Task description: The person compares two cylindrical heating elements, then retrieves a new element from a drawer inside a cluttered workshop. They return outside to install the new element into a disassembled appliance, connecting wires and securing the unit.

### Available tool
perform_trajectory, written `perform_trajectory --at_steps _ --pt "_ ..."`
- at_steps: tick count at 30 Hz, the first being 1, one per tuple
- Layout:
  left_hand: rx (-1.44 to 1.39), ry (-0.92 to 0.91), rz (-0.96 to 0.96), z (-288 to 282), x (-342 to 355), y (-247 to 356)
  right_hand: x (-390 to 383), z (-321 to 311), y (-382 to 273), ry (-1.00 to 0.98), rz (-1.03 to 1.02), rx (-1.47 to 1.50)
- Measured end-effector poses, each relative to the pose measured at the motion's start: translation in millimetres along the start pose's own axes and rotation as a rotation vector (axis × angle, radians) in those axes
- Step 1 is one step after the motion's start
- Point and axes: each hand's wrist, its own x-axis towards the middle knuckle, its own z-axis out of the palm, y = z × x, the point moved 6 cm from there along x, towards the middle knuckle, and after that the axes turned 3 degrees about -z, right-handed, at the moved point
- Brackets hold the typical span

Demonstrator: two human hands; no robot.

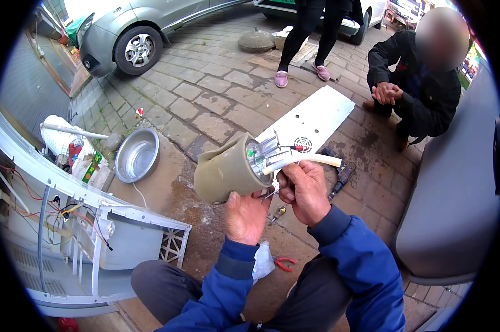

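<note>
Gripping 1 foam-wrapped cylindrical tank [219, 176] from below with half-curled left hand [246, 219]. Pinching with right hand [305, 191] at tank's right end; cannot tell on what. Left of tank: 1 metal basin [124, 157].

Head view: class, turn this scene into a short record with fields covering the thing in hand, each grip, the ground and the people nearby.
Thing in hand: foam-wrapped cylinder, tilted, metal fittings at its right end
Tube: white hose at the fitted end
Left grip: holds the cylinder from below
Right grip: at the fitted end; what it pinches is unclear
Ground: metal basin, white panel, red-handled pliers
Left side: open white appliance frame, wires exposed
People: one crouching, one standing
</note>
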Motion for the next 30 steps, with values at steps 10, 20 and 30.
perform_trajectory --at_steps 10,20,30 --pt "1.326 -0.055 0.061 37 -49 92 -1 -29 -14 0.018 0.149 -0.34" --pt "1.059 -0.087 -0.106 -9 -36 43 -14 -23 -25 0.022 0.287 -0.53" --pt "1.356 -0.032 0.059 -8 -39 59 -18 9 -14 -0.131 0.02 -0.667"
